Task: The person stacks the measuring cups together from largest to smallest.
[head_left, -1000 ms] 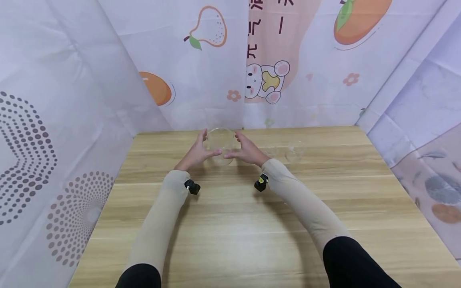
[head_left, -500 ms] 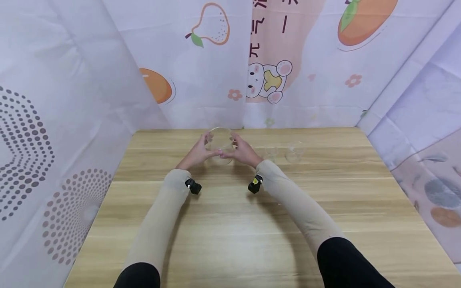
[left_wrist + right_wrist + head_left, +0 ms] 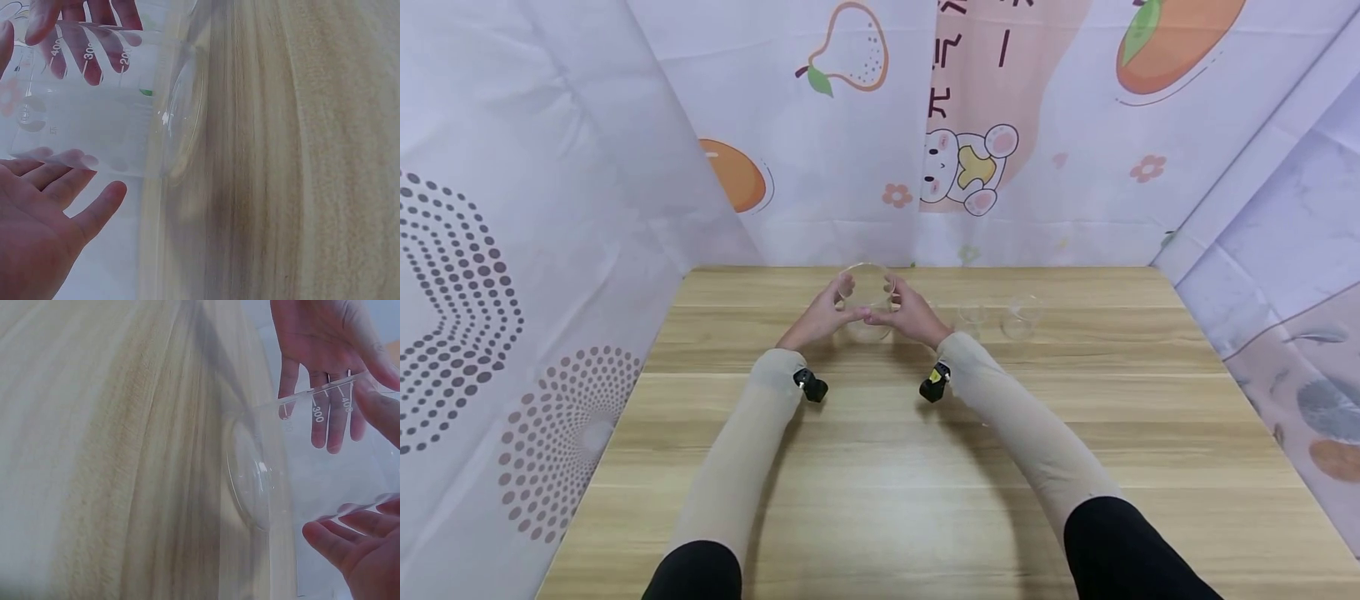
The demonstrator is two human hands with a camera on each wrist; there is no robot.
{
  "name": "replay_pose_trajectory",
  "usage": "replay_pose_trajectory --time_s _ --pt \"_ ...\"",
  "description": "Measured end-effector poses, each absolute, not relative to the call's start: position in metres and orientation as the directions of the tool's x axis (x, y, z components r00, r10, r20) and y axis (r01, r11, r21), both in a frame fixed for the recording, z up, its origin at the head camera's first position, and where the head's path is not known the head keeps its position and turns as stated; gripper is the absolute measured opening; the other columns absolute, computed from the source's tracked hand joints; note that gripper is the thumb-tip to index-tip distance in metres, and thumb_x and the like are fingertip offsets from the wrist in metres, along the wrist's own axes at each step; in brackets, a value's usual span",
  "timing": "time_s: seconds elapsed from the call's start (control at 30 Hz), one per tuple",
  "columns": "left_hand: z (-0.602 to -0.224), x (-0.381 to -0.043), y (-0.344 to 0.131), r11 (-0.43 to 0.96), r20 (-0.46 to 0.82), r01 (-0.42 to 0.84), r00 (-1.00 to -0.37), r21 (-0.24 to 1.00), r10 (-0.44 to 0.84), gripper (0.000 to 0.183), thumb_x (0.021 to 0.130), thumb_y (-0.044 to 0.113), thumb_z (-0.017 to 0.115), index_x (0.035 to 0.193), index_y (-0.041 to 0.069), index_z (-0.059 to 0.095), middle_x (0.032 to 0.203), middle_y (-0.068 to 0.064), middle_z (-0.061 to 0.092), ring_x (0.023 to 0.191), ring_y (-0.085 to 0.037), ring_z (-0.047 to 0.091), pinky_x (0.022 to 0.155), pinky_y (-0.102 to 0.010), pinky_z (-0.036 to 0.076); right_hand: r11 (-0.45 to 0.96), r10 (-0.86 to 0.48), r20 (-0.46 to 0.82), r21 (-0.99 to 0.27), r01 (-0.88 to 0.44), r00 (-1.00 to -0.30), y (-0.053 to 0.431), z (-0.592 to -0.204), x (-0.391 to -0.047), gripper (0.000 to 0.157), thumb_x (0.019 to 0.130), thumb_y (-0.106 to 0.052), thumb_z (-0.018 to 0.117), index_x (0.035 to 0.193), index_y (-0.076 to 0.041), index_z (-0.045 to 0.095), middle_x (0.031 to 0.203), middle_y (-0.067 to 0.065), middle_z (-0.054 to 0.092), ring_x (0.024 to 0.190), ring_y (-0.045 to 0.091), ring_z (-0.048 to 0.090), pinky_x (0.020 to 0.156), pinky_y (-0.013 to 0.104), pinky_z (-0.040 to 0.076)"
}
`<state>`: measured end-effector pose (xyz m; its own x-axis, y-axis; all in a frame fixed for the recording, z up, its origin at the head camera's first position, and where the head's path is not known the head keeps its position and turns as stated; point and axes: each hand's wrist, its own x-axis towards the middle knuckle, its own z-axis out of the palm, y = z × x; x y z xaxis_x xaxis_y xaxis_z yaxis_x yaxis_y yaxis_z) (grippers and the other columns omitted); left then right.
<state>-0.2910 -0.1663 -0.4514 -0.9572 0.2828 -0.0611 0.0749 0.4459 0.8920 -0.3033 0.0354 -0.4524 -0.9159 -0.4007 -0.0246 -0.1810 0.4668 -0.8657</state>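
A large clear beaker [image 3: 867,290] with white marks such as 300 and 400 stands upright near the table's back edge, between both hands. My left hand [image 3: 824,317] holds its left side, fingers behind the wall and thumb in front. From the right, my right hand [image 3: 914,317] holds it the same way, the thumbs meeting in front. In the left wrist view, fingertips lie along the beaker wall [image 3: 94,122], and its rounded base is close to the wood. The right wrist view shows the left hand's fingers [image 3: 337,419] through the beaker.
Two smaller clear vessels, one [image 3: 972,313] nearer and one [image 3: 1021,319] farther right, stand to the right of the right hand. The wooden table [image 3: 880,492] ends at a printed curtain [image 3: 820,237] behind the beaker. More curtain hangs at both sides.
Both hands have closed in on the beaker from its two sides, the right one moving left. Their thumbs have come together in front. The head view has shifted slightly.
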Motion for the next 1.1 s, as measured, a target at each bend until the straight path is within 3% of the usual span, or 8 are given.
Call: replay_pose_trajectory --time_s 0.8,1.1 --pt "-0.447 -0.283 -0.169 0.426 -0.049 0.061 -0.969 0.902 0.242 0.084 0.086 0.031 0.075 0.152 0.006 0.029 0.151 -0.019 0.041 0.142 -0.039 0.035 0.118 -0.053 0.029 0.454 -0.405 0.004 -0.867 -0.205 -0.914 0.031 -0.449 -0.299 0.096 0.079 -0.030 0.082 0.153 -0.007 0.025 0.146 0.025 0.045 0.128 0.043 0.050 0.106 0.049 0.046" --pt "-0.439 -0.280 -0.168 0.433 -0.056 0.051 -0.971 0.900 0.231 0.085 0.084 0.040 0.075 0.152 0.011 0.032 0.151 -0.015 0.043 0.143 -0.038 0.034 0.118 -0.054 0.030 0.460 -0.400 0.050 -0.853 -0.247 -0.915 0.033 -0.440 -0.295 0.093 0.080 -0.031 0.081 0.152 -0.007 0.028 0.140 0.025 0.049 0.125 0.043 0.053 0.103 0.048 0.049"
